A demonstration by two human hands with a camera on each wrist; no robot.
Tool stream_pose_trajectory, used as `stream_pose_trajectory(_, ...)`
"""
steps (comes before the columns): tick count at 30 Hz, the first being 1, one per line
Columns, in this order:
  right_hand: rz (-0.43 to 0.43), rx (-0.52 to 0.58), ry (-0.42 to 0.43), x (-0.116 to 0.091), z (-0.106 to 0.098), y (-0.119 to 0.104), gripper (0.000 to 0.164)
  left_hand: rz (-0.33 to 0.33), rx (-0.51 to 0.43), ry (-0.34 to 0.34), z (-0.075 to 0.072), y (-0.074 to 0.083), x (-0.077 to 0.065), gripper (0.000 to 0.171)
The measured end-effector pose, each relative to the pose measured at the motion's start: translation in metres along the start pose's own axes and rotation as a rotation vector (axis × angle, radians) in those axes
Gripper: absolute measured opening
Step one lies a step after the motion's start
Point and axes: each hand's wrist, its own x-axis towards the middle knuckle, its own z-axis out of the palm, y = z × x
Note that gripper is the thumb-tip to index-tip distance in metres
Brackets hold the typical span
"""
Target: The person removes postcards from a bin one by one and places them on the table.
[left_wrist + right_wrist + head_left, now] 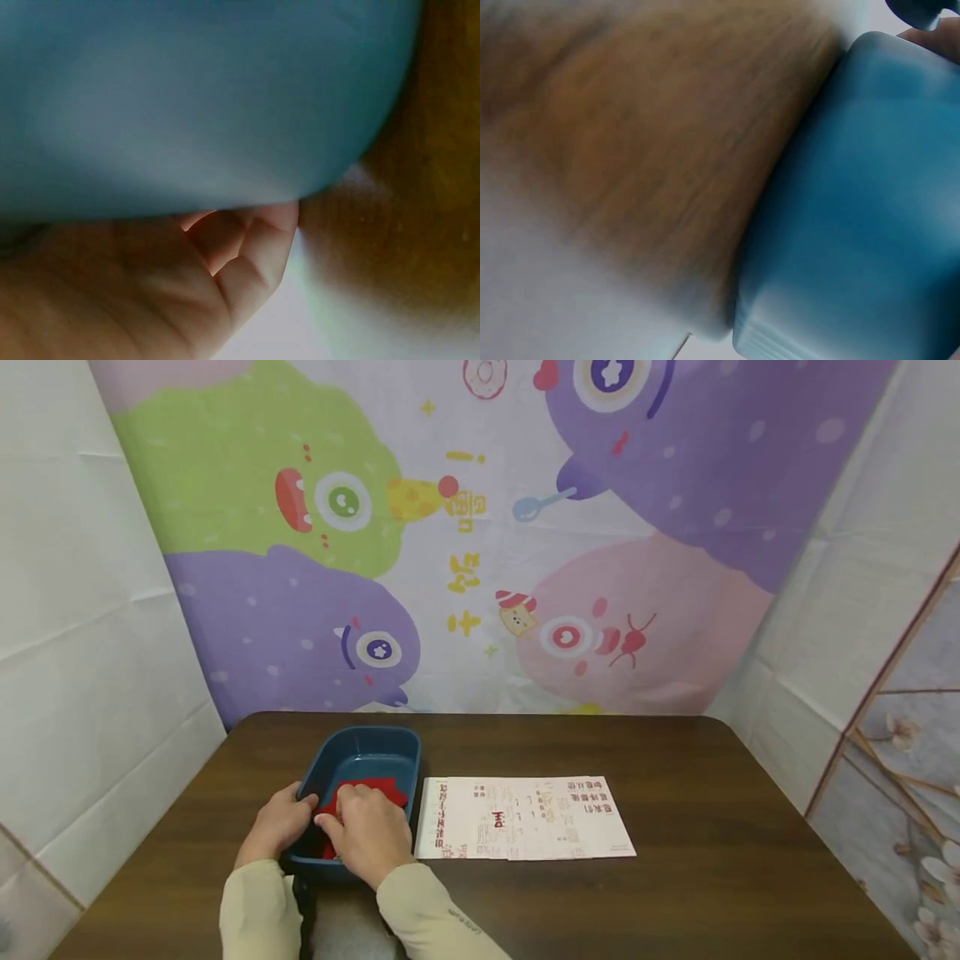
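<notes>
Material (386, 787), bright red, angular-edged, lying in near half of glossy blue, round-cornered tray (375, 766), gripped at left rim by left hand (276, 820), on dark wood surface (675, 793). Partly covered by right hand (372, 828); pinching or only touching, impossible to tell.

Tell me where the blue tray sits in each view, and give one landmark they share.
Head: low, left of centre, the blue tray stands left of the printed papers.
Left wrist: the blue tray fills the top, above the left hand.
Right wrist: the blue tray fills most of the right side.
Shared landmark: the brown table.
</notes>
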Motion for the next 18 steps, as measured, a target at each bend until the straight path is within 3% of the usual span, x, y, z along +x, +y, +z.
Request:
stream_pose_trajectory(6,0.025,0.037,0.054,-0.0004,0.0010,0.0011,0.025,-0.014,-0.007,-0.010,0.0007,0.0021,-0.0003,0.039)
stream_pose_trajectory(10,0.058,0.127,0.087,-0.0012,0.0004,0.0027,0.027,-0.022,-0.017,-0.013,0.0007,0.0034,-0.0005,0.039)
stream_pose_trajectory(18,0.153,0.297,0.059,0.0004,-0.0023,0.0041,0.021,-0.040,-0.038,-0.023,0.0018,0.0046,-0.0009,0.041)
